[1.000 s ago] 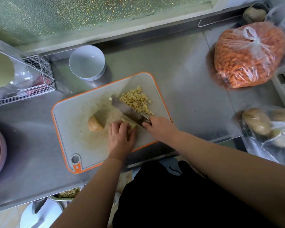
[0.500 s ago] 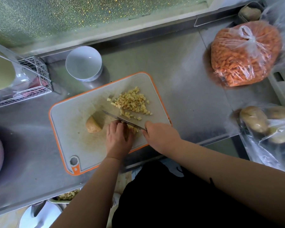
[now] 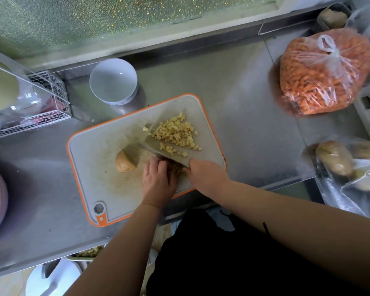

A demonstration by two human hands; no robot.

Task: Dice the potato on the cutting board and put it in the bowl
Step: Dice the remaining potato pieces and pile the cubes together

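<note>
We see a gray cutting board (image 3: 98, 159) with an orange rim. On its left part lies a potato chunk (image 3: 124, 162). Behind the board stands a white bowl (image 3: 113, 81). Our left hand (image 3: 158, 182) curls over potato strips near the front edge. A knife (image 3: 162, 153) cuts there, held tight by our right hand (image 3: 207, 175). Potato cubes (image 3: 176, 133) sit at the board's back right.

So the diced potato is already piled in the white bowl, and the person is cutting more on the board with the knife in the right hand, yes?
Not quite. The head view shows the white bowl empty; the diced potato is piled on the cutting board. The rest holds: the right hand holds the knife while cutting more on the board.
</note>
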